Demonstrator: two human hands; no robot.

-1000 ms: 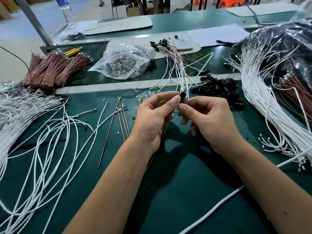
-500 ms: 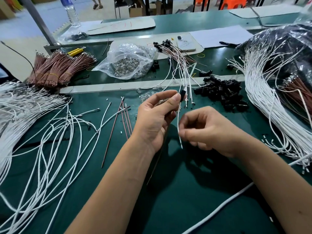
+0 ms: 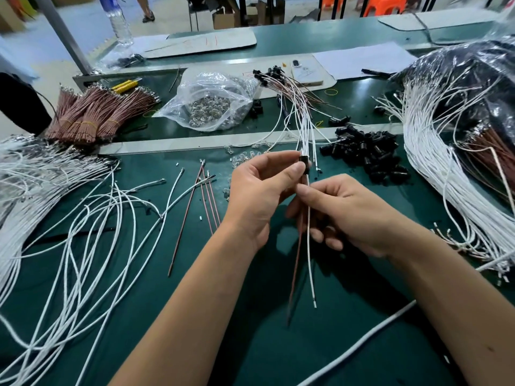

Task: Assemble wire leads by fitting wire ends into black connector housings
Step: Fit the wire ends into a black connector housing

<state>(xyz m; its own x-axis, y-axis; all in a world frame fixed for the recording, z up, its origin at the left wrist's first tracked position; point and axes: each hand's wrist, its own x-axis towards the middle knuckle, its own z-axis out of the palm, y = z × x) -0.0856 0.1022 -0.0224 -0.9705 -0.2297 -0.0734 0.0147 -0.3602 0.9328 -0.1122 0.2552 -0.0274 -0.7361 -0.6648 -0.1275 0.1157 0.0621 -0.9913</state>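
From my seat the green mat [image 3: 167, 316] is crowded. Loose white wires [image 3: 69, 232] sprawl across its left side, and a few thin brown wires [image 3: 207, 201] lie just left of the hands. Beyond the pale strip dividing the bench sit bundled brown wires [image 3: 94, 115] bound with yellow bands, a clear bag of metal parts [image 3: 209, 104], and a fan of finished leads [image 3: 289, 96] with black ends pointing away. A heap of black connector housings [image 3: 367, 154] lies just right of the hands, and a thick sheaf of white wires [image 3: 434, 162] spills from a dark plastic bag [image 3: 473, 73] at the far right. A phone [image 3: 305, 71] rests face down near white paper [image 3: 365, 59].

Nothing covers the work itself — only the fingers hide the joint where wire meets housing.

My left hand [image 3: 259, 196] is raised above the mat, thumb and forefinger curled and pinching a black connector housing [image 3: 304, 164] at its sides. My right hand [image 3: 348, 213] sits just below it, thumb and forefinger pinching a white wire [image 3: 310, 260] close under the housing, the other fingers loosely curled. The wire hangs down toward me, its tip free above the mat. A brown wire [image 3: 296, 268] hangs beside it from between the two hands; I cannot tell which hand holds it.
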